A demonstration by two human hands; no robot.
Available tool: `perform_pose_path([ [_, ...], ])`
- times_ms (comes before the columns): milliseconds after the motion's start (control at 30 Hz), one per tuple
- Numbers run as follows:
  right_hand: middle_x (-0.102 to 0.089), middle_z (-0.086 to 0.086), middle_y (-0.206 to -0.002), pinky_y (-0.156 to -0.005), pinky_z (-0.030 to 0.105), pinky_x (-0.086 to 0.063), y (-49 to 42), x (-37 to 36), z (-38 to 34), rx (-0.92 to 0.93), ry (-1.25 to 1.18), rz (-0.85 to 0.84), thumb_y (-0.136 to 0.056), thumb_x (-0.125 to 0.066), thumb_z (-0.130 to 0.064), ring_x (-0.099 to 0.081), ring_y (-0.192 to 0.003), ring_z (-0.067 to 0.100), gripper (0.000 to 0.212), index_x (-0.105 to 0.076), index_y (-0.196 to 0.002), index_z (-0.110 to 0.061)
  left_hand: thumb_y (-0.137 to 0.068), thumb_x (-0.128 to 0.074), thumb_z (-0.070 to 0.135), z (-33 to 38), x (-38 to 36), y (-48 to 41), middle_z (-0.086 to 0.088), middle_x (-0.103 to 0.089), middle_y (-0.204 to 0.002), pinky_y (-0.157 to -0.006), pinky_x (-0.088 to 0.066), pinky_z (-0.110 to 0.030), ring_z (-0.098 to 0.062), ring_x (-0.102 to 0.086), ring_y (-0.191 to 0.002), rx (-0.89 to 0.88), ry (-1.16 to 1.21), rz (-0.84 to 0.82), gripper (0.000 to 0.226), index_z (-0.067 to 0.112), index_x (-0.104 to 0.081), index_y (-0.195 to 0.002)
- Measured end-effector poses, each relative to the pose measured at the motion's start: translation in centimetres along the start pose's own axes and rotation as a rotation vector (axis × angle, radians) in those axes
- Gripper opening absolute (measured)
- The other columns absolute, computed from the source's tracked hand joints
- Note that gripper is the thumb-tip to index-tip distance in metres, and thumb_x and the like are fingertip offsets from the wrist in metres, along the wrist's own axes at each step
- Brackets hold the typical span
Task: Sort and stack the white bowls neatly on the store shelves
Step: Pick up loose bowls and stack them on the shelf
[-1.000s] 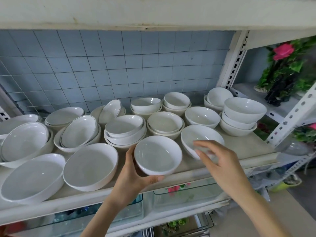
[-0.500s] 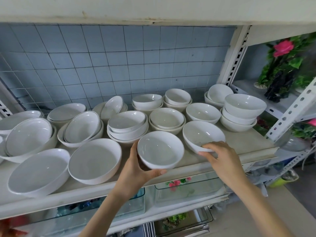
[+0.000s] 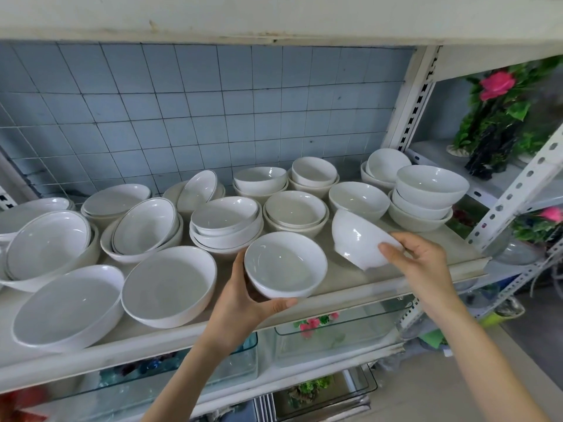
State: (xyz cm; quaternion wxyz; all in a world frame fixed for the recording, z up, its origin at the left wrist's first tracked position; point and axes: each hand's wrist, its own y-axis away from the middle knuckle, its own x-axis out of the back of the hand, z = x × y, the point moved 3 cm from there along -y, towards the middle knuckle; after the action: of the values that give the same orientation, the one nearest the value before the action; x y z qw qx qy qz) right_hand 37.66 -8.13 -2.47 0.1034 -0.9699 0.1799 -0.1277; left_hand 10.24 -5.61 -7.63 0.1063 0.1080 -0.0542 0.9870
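My left hand (image 3: 243, 303) cups a small white bowl (image 3: 285, 263) from below at the front edge of the shelf (image 3: 380, 284), the bowl upright. To its right, my right hand (image 3: 417, 263) grips a second white bowl (image 3: 356, 239) by its rim and holds it tipped on its side, so its outer wall and foot face me. Behind them stand stacks of white bowls: a middle stack (image 3: 227, 222), a stack (image 3: 295, 213) beside it, a single bowl (image 3: 359, 199), and a tall right stack (image 3: 426, 196).
Two large shallow bowls (image 3: 169, 284) (image 3: 67, 306) lie at the front left, with tilted nested bowls (image 3: 146, 226) (image 3: 45, 248) behind. A perforated metal post (image 3: 518, 184) bounds the shelf on the right, artificial flowers (image 3: 499, 83) beyond it. Glass tanks (image 3: 344, 333) sit on the shelf below.
My right hand has taken hold of the right front bowl, lifted it and tipped it on its side. My left hand still holds its bowl in about the same place.
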Motion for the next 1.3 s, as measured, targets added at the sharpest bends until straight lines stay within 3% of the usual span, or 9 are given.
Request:
perform_pose_path([
  [233,-0.070,-0.020,-0.075,-0.071,0.009,-0.048,0.6,-1.5,-2.3,0.096,-0.041,-0.077,-0.078,-0.068,0.003,-0.063,-0.074,-0.005,0.027,-0.066,-0.084,-0.023,-0.044,-0.087,0.056,-0.4,0.2,0.0,0.023,-0.055,-0.125,-0.104,-0.045,-0.032,0.000,-0.052,-0.119,-0.004,-0.033,-0.015,0.113,0.035,-0.031,-0.140],
  [333,-0.072,-0.017,-0.081,-0.078,0.014,-0.049,0.9,-2.7,-3.4,0.151,-0.075,-0.111,-0.075,-0.074,-0.004,-0.065,-0.080,0.001,0.026,-0.071,-0.083,-0.029,-0.044,-0.087,0.056,-0.2,0.1,0.1,0.024,-0.054,-0.125,-0.103,-0.045,-0.028,0.003,-0.052,-0.118,-0.007,-0.029,-0.008,0.112,0.036,-0.031,-0.139],
  [467,-0.069,-0.020,-0.085,-0.079,0.014,-0.047,1.8,-4.7,-5.1,0.303,-0.011,-0.217,-0.068,-0.075,-0.031,-0.062,-0.083,-0.001,0.021,-0.069,-0.081,-0.047,-0.050,-0.089,0.044,0.1,0.1,0.2,0.021,-0.055,-0.125,-0.099,-0.045,-0.019,0.003,-0.053,-0.116,-0.016,-0.027,-0.004,0.101,0.041,-0.032,-0.134],
  [633,-0.062,-0.030,-0.086,-0.074,0.010,-0.043,2.6,-7.7,-5.1,0.485,0.177,-0.324,-0.070,-0.073,-0.027,-0.058,-0.081,-0.001,0.026,-0.065,-0.095,-0.030,-0.057,-0.088,0.024,0.4,0.1,0.3,0.015,-0.057,-0.127,-0.090,-0.047,-0.013,0.005,-0.055,-0.114,-0.026,0.038,-0.022,0.096,0.032,-0.034,-0.136],
  [767,-0.060,-0.031,-0.083,-0.071,0.011,-0.042,2.9,-8.7,-3.6,0.522,0.215,-0.353,-0.073,-0.073,-0.013,-0.055,-0.081,-0.002,0.015,-0.071,-0.083,-0.025,-0.061,-0.087,0.021,0.3,0.3,0.4,0.011,-0.058,-0.130,-0.095,-0.045,-0.016,0.000,-0.054,-0.120,-0.023,0.067,-0.040,0.096,0.025,-0.034,-0.141],
  [900,-0.060,-0.026,-0.076,-0.070,0.014,-0.042,2.9,-8.8,-2.5,0.513,0.285,-0.360,-0.075,-0.069,-0.017,-0.053,-0.080,0.002,0.011,-0.069,-0.083,-0.025,-0.060,-0.090,0.032,0.2,0.4,0.2,0.013,-0.057,-0.130,-0.103,-0.043,-0.023,0.000,-0.051,-0.122,-0.021,0.057,-0.027,0.096,0.027,-0.036,-0.140],
  [1067,-0.062,-0.012,-0.071,-0.083,0.011,-0.037,2.9,-9.0,-2.2,0.520,0.308,-0.388,-0.075,-0.070,-0.015,-0.054,-0.076,0.006,0.003,-0.071,-0.076,-0.013,-0.054,-0.089,0.045,-0.2,0.5,0.2,0.015,-0.056,-0.131,-0.108,-0.041,-0.034,-0.001,-0.050,-0.124,-0.014,0.041,-0.014,0.102,0.029,-0.036,-0.140],
  [1300,-0.062,-0.006,-0.069,-0.084,0.014,-0.040,2.9,-9.0,-2.0,0.503,0.304,-0.404,-0.078,-0.060,-0.035,-0.053,-0.073,0.009,0.027,-0.070,-0.076,-0.009,-0.048,-0.087,0.056,-0.2,0.5,0.3,0.019,-0.051,-0.133,-0.109,-0.040,-0.034,0.001,-0.046,-0.126,-0.023,0.028,0.007,0.109,0.031,-0.033,-0.140],
])
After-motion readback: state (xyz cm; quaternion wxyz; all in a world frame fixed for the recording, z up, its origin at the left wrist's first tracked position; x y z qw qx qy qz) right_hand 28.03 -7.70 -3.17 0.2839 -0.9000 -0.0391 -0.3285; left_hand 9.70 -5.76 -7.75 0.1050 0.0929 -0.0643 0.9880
